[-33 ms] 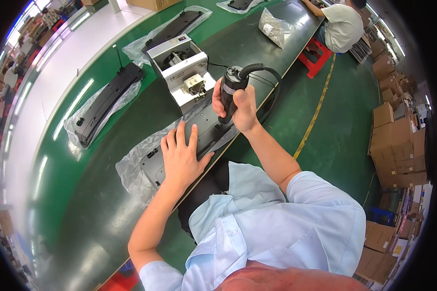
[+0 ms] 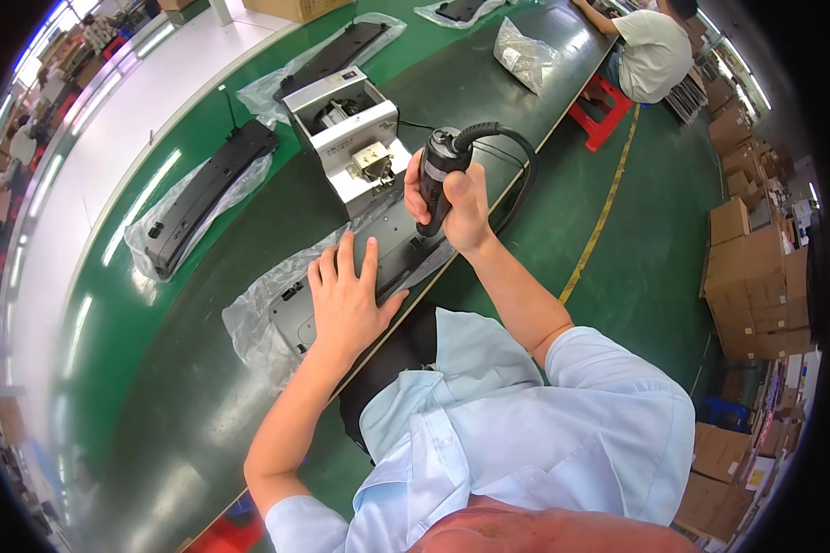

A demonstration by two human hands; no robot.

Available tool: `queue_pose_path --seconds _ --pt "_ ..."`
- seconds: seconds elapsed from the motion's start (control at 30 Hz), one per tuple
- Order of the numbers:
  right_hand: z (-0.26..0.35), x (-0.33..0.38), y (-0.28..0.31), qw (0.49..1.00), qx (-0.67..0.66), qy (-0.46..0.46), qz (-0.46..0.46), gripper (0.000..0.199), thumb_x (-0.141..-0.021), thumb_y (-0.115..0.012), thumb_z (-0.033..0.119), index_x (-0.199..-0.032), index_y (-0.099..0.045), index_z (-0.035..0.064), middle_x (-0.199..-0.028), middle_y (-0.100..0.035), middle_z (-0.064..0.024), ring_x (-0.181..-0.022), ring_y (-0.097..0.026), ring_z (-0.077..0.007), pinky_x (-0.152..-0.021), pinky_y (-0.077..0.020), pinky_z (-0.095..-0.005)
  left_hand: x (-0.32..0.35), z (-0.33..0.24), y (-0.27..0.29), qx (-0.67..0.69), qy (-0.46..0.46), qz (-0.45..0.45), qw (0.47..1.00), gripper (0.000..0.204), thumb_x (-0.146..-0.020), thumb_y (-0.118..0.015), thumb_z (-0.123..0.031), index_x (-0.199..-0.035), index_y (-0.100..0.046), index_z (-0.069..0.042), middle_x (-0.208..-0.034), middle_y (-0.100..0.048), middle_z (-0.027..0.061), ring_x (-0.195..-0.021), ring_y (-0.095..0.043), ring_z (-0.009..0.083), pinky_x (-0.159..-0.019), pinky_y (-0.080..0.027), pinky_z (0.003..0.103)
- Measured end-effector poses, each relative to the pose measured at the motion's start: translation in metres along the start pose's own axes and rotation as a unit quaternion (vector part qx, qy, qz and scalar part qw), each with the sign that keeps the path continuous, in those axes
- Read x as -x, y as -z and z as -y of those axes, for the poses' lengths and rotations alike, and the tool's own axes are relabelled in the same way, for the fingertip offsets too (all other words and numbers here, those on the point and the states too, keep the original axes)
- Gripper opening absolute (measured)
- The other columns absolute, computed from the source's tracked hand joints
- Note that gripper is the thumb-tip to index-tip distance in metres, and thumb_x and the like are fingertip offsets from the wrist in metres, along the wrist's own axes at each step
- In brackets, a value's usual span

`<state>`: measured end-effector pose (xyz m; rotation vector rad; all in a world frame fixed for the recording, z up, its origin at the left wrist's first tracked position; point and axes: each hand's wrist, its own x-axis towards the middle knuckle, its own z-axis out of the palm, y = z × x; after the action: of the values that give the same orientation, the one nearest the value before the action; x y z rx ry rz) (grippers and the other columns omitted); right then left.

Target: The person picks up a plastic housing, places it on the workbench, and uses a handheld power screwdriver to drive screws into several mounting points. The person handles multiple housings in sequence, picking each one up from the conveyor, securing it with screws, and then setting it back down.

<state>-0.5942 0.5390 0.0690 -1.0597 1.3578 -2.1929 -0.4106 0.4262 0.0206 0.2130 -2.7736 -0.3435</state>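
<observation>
A black, cylindrical electric screwdriver (image 2: 438, 180) with a thick black cable is gripped in the closed right hand (image 2: 461, 207), its long axis nearly upright, the tip pointed down at a long grey-black plastic panel (image 2: 387, 253) lying on clear plastic wrap on the dark green desk (image 2: 157, 396). The left hand (image 2: 346, 300) is laid flat, fingers spread, on the panel's nearer end. The panel's long axis runs diagonally away to the right. Just beyond the right hand stands a small white box-shaped machine (image 2: 346, 134).

Bright overhead light glares off the green belt (image 2: 157, 184); fisheye edges bend and blur.
</observation>
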Motion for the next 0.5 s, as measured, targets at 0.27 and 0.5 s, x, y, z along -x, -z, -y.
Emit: queue_pose_path --seconds 0.27,0.5 --pt "-0.009 -0.066 -0.027 0.979 -0.085 0.183 -0.028 0.062 -0.099 -0.064 0.057 -0.104 -0.058 -0.0045 -0.073 -0.058 -0.0061 -0.059 -0.054 -0.0106 -0.053 -0.0444 -0.0254 0.007 -0.006 0.036 -0.052 0.06 0.142 0.987 0.089 -0.074 -0.086 -0.039 -0.146 -0.051 0.0 -0.144 -0.047 0.0264 -0.132 -0.045 0.0437 -0.11 -0.035 0.059" --pt "0.004 -0.045 -0.019 0.993 -0.056 0.1 -0.016 0.061 -0.099 -0.063 0.057 -0.104 -0.06 -0.0036 -0.069 -0.058 -0.0064 -0.056 -0.053 -0.009 -0.051 -0.0421 -0.0232 0.014 -0.014 0.03 -0.061 0.097 0.114 0.987 0.089 -0.081 -0.081 -0.049 -0.147 -0.049 0.002 -0.151 -0.043 0.0297 -0.139 -0.042 0.0491 -0.113 -0.03 0.068"
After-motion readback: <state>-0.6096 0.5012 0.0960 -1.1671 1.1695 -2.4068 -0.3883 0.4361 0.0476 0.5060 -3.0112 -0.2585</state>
